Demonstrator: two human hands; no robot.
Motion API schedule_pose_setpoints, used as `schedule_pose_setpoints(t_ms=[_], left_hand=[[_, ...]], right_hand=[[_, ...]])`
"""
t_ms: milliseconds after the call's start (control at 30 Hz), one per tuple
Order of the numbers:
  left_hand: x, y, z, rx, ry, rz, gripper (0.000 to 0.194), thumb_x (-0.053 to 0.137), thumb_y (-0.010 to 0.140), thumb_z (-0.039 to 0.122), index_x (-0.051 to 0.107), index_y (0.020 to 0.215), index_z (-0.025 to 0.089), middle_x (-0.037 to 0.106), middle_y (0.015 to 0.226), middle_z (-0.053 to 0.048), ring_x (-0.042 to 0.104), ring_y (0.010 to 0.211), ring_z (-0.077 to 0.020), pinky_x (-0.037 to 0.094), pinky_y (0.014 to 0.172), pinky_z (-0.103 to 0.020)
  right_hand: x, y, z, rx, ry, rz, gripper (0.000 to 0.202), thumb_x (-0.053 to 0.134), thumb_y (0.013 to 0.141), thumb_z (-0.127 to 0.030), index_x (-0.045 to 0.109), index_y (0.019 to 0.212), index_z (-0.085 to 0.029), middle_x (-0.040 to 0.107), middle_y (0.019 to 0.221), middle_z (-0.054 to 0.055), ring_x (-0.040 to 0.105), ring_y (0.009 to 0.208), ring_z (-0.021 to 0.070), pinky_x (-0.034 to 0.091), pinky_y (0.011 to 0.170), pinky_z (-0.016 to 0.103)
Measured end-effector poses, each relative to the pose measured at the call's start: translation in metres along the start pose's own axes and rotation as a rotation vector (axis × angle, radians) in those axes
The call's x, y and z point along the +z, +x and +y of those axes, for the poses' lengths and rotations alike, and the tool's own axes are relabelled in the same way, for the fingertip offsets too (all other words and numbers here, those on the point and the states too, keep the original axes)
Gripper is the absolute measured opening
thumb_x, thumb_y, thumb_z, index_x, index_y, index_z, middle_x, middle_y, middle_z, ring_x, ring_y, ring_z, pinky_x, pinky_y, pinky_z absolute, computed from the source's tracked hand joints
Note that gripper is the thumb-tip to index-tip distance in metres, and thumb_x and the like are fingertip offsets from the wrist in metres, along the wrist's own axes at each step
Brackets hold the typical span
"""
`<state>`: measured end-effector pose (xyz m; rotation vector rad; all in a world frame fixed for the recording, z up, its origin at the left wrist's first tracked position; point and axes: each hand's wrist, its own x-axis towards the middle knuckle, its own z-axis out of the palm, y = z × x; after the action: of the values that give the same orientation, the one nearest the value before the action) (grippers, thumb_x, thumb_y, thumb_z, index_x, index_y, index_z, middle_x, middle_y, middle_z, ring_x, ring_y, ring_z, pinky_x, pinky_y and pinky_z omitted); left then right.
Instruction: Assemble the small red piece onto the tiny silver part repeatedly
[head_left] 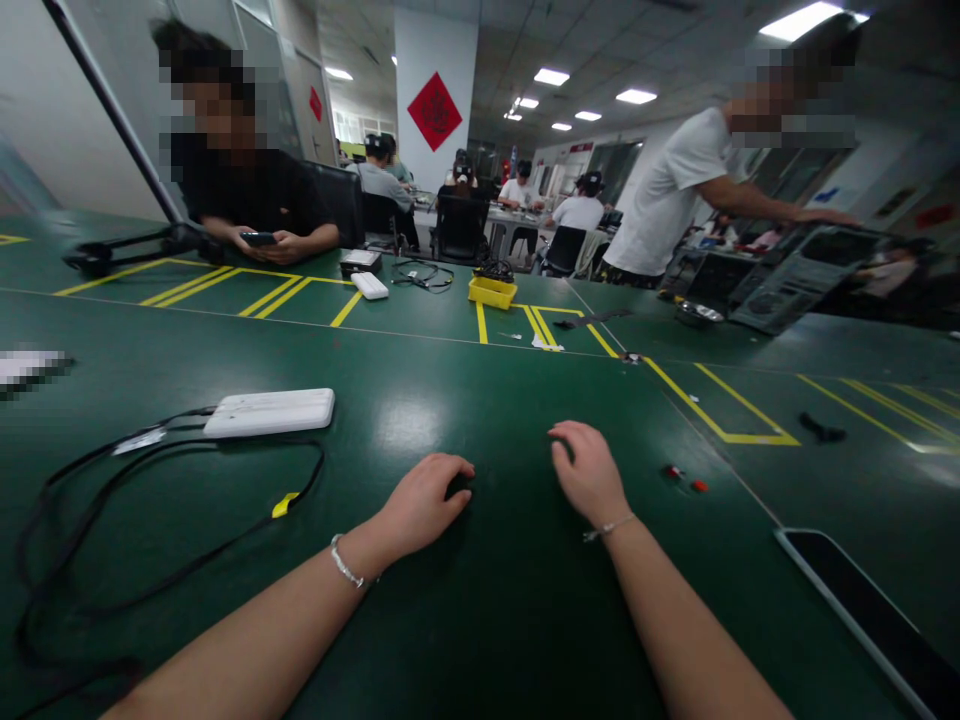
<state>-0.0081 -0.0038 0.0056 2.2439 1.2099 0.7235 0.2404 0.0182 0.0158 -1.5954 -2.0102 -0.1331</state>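
Head view: left hand [424, 505] and right hand [590, 472] gape between power bank [271, 412] and, possibly, red caps [700, 486]

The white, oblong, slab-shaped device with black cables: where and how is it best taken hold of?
Probably by the cable-free right end of the white, oblong, slab-shaped device, thumb and fingers across its long edges, the left hand coming from the right. It lies flat with that rounded end bare, while black cables run from its left end.
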Motion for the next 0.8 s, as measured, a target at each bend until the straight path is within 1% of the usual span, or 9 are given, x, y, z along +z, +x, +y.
schedule_pose_setpoints(t_ms=[100, 200, 267, 367, 433, 500, 567, 667, 800], left_hand=[[0.002, 0.000, -0.001, 0.002, 0.018, 0.032, 0.033, 0.053, 0.072, 0.018, 0.051, 0.105, 0.020, 0.056, 0.107, -0.004, 0.048, 0.102, -0.0183, 0.035, 0.093, -0.034], [0.004, 0.001, -0.001, 0.001, 0.052, 0.008, 0.037, 0.054, 0.071, 0.019, 0.050, 0.108, 0.021, 0.056, 0.109, -0.004, 0.046, 0.106, -0.0198, 0.034, 0.094, -0.036], [0.003, 0.001, -0.001, 0.003, 0.065, -0.009, 0.038, 0.054, 0.072, 0.020, 0.049, 0.109, 0.022, 0.055, 0.111, -0.004, 0.045, 0.108, -0.0199, 0.033, 0.095, -0.038], [0.001, 0.001, 0.000, 0.014, 0.054, -0.030, 0.033, 0.053, 0.073, 0.020, 0.050, 0.106, 0.022, 0.055, 0.113, -0.003, 0.045, 0.108, -0.0191, 0.033, 0.095, -0.037], [-0.001, 0.001, 0.000, 0.028, 0.043, -0.043, 0.029, 0.052, 0.074, 0.020, 0.052, 0.103, 0.022, 0.055, 0.113, -0.003, 0.045, 0.108, -0.0191, 0.034, 0.094, -0.037], [-0.002, 0.002, 0.001, 0.039, 0.040, -0.048, 0.026, 0.052, 0.074, 0.020, 0.053, 0.100, 0.022, 0.055, 0.113, -0.003, 0.045, 0.108, -0.0194, 0.034, 0.093, -0.038], [-0.003, 0.002, 0.002, 0.048, 0.041, -0.050, 0.025, 0.053, 0.073, 0.019, 0.054, 0.098, 0.022, 0.055, 0.113, -0.004, 0.046, 0.107, -0.0194, 0.035, 0.093, -0.038], [-0.003, 0.002, 0.002, 0.054, 0.041, -0.051, 0.024, 0.053, 0.073, 0.019, 0.055, 0.097, 0.021, 0.056, 0.111, -0.004, 0.047, 0.106, -0.0192, 0.035, 0.093, -0.037], [-0.003, 0.002, 0.003, 0.025, 0.031, -0.038, 0.025, 0.052, 0.075, 0.020, 0.054, 0.100, 0.021, 0.057, 0.109, -0.004, 0.049, 0.103, -0.0191, 0.035, 0.092, -0.036]], right_hand=[[0.017, -0.005, -0.045, -0.303, 0.100, -0.275, 0.029, 0.042, 0.077, -0.023, 0.055, 0.102, -0.019, 0.054, 0.108, 0.007, 0.044, 0.104, 0.0172, 0.034, 0.092, 0.033], [0.019, -0.007, -0.046, -0.357, 0.050, -0.370, 0.034, 0.043, 0.077, -0.027, 0.052, 0.109, -0.023, 0.050, 0.115, 0.006, 0.041, 0.109, 0.0180, 0.032, 0.093, 0.036], [0.011, -0.004, -0.021, -0.219, -0.099, -0.304, 0.035, 0.042, 0.077, -0.025, 0.051, 0.111, -0.022, 0.049, 0.116, 0.007, 0.038, 0.112, 0.0210, 0.029, 0.094, 0.042], [-0.009, -0.001, 0.033, 0.192, -0.404, -0.146, 0.038, 0.039, 0.075, -0.016, 0.051, 0.111, -0.017, 0.047, 0.116, 0.014, 0.038, 0.111, 0.0278, 0.032, 0.088, 0.048], [-0.022, -0.005, 0.068, 0.475, -0.527, -0.134, 0.039, 0.036, 0.075, -0.016, 0.051, 0.110, -0.015, 0.048, 0.113, 0.018, 0.041, 0.106, 0.0321, 0.038, 0.078, 0.047], [-0.031, -0.011, 0.093, 0.664, -0.563, -0.189, 0.037, 0.034, 0.075, -0.017, 0.055, 0.104, -0.012, 0.050, 0.105, 0.020, 0.046, 0.098, 0.0342, 0.042, 0.069, 0.043], [-0.034, -0.017, 0.108, 0.721, -0.558, -0.249, 0.034, 0.033, 0.074, -0.016, 0.059, 0.095, -0.010, 0.053, 0.096, 0.021, 0.049, 0.092, 0.0333, 0.042, 0.065, 0.041], [-0.034, -0.018, 0.111, 0.679, -0.547, -0.265, 0.031, 0.035, 0.072, -0.014, 0.061, 0.088, -0.010, 0.055, 0.087, 0.019, 0.052, 0.087, 0.0298, 0.042, 0.066, 0.039], [-0.026, -0.006, 0.073, 0.540, -0.400, -0.190, 0.030, 0.040, 0.072, -0.017, 0.057, 0.096, -0.014, 0.056, 0.090, 0.014, 0.054, 0.083, 0.0245, 0.043, 0.068, 0.036]])
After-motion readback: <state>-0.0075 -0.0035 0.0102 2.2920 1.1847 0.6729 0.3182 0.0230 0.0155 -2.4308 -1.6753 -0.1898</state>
